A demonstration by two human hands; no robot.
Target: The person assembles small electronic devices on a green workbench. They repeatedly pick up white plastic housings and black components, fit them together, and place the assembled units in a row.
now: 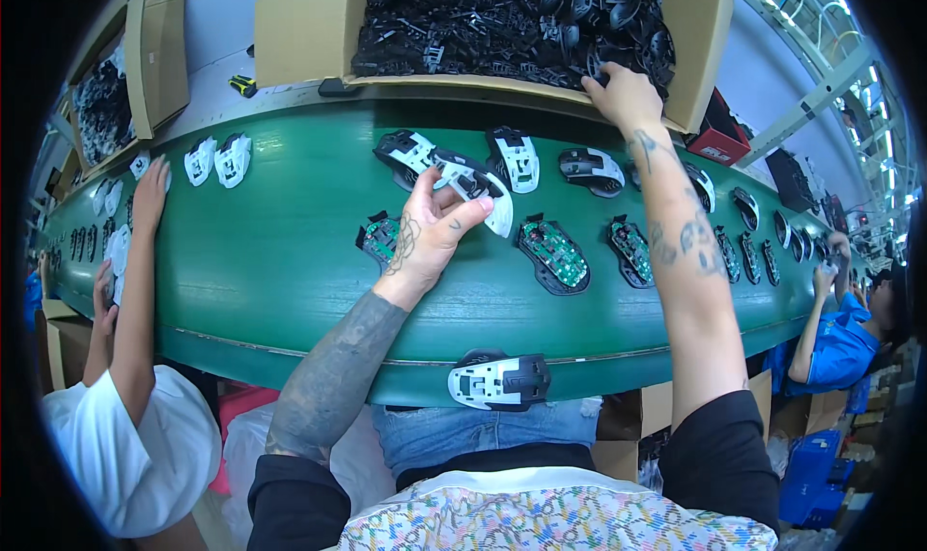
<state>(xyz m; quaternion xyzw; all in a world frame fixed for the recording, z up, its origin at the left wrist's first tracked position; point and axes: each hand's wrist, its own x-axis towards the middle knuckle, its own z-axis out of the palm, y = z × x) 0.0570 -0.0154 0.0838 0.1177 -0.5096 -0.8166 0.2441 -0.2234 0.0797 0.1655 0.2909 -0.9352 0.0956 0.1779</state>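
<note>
1. The left hand point(436, 225) is closed, thumb and fingers pinching a black-and-white computer-mouse top shell point(495, 207) above the green conveyor belt point(290, 271). The piece tilts and is off the belt.
2. The right hand point(626, 97) reaches over the front edge of the cardboard box point(710, 54), its fingers bent among the loose black plastic parts point(463, 29). Whether it grips one of them, I cannot tell.
3. What seems done: the mouse bases nearby already carry green circuit boards, one at the centre point(553, 255), one beside it to the right point(630, 252), and one partly hidden behind the left wrist point(379, 234).
4. What seems left: these bases lie with their boards exposed, no shell over them. Top shells lie apart in a row farther back, such as a white-and-black shell point(517, 161) and a grey-and-black shell point(590, 170).
5. Another black-and-white shell point(499, 381) rests at the belt's near edge, in front of the person; whether it is finished is unclear.
6. Judging by the many loose parts in the box and the separate shells and bases, the work looks partway along, with the held shell not yet joined to any base.
</note>
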